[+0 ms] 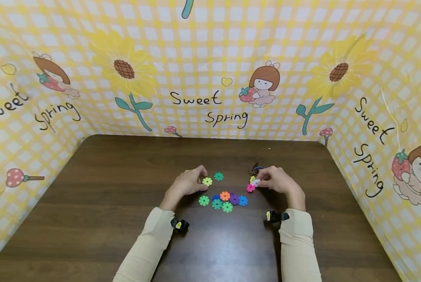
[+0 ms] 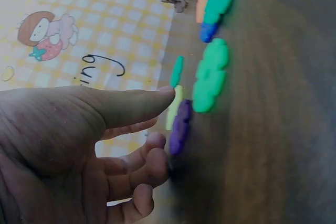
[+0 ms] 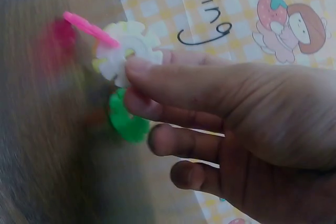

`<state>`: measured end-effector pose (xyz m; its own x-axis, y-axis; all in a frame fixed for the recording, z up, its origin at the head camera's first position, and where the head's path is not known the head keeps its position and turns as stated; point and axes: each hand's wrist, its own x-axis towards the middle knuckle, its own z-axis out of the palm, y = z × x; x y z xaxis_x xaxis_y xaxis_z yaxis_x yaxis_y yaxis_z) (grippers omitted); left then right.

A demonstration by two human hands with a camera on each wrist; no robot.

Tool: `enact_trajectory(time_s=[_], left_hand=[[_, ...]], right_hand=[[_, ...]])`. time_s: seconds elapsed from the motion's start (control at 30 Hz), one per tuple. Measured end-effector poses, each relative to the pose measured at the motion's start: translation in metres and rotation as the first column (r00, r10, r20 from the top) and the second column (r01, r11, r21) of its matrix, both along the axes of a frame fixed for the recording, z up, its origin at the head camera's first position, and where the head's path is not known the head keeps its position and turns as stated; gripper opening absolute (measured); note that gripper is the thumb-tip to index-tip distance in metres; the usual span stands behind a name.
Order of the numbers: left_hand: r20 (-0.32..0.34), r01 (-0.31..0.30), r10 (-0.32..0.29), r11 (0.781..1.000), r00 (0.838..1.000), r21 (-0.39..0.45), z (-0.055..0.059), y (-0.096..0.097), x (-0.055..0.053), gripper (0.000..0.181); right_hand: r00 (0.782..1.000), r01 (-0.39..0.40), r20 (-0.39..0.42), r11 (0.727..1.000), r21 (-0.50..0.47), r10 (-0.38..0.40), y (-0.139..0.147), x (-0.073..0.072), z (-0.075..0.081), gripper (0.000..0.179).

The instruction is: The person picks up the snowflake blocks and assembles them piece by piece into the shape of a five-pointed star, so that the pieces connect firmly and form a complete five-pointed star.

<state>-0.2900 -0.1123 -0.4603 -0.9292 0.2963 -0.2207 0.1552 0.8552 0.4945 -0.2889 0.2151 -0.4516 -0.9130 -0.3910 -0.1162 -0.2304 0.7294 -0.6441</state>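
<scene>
- Right hand (image 1: 278,181): white disc (image 3: 114,66) is pinched between thumb and forefinger; the remaining fingers are loosely bent and hold nothing visible.
- Pink disc (image 3: 92,30) is met by the white disc at an angle and is judged to be slotted into it. A right yellow disc (image 1: 252,179) is seen just beside both; whether it is joined cannot be told.
- Left hand (image 1: 189,181): thumb and fingers are spread apart about a loose yellow disc (image 1: 207,181). No grip can be made out; whether the disc is touched cannot be told. A purple disc (image 2: 180,128) is noted close to the fingertips.
- Location: the white disc is held above the right part of the table (image 1: 101,219), near a brown piece (image 1: 251,171). A pile (image 1: 225,196) of overlapping discs is found between the forearms, with a green disc (image 1: 204,200) just beside it.
- Handling, as judged: the discs are thin, notched, probably plastic; light, stiff, somewhat slippery and not readily broken. The slotted joint could be loosened by twisting.
- Hold: flat discs are best lifted by opposite rims. Joined discs are best pinched on the faces, clear of the notches, with the joint supported.
</scene>
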Motion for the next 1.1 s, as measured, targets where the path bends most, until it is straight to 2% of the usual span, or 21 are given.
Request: enact_trajectory(time_s=[0.1,0.17,0.27,0.4,0.6,0.73,0.83,0.97,1.1], left_hand=[[-0.025,0.001,-0.001,1.0,1.0,-0.028,-0.003,0.004,0.0,0.048],[-0.037,-0.007,0.005,0.999,0.999,-0.045,-0.004,0.004,0.001,0.05],[-0.052,-0.005,0.002,0.998,0.999,-0.065,-0.005,0.005,0.001,0.043],[-0.061,0.007,-0.011,0.997,0.998,-0.075,-0.005,0.007,0.002,0.032],[-0.057,0.01,-0.015,0.997,0.998,-0.074,-0.004,0.007,0.002,0.032],[-0.03,0.031,-0.031,0.999,0.999,0.008,-0.002,0.003,0.002,0.028],[0.005,0.033,-0.033,0.996,0.999,0.086,0.003,0.002,0.003,0.023],[0.023,0.017,-0.02,0.991,1.0,0.131,0.009,0.001,0.003,0.019],[0.016,0.026,-0.029,0.987,0.999,0.157,0.012,-0.001,0.003,0.017]], right_hand=[[0.995,0.062,-0.077,0.998,0.02,-0.06,0.005,0.0,0.0,0.003],[0.987,0.092,-0.133,0.995,0.025,-0.088,0.004,-0.001,0.001,0.006],[0.975,0.119,-0.191,0.993,0.016,-0.114,-0.003,-0.001,0.005,0.008],[0.975,0.103,-0.197,0.995,0.006,-0.1,-0.018,-0.001,0.008,0.006],[0.986,0.011,-0.168,1.0,0.028,-0.006,-0.046,-0.001,0.006,0.006],[0.987,-0.084,-0.134,0.996,0.041,0.089,-0.065,0.0,0.001,0.006],[0.982,-0.166,-0.08,0.985,0.042,0.169,-0.076,0.002,-0.002,0.007],[0.966,-0.257,-0.004,0.965,0.049,0.257,-0.087,0.004,-0.004,0.012],[0.955,-0.296,0.033,0.953,0.057,0.295,-0.096,0.006,-0.006,0.015]])
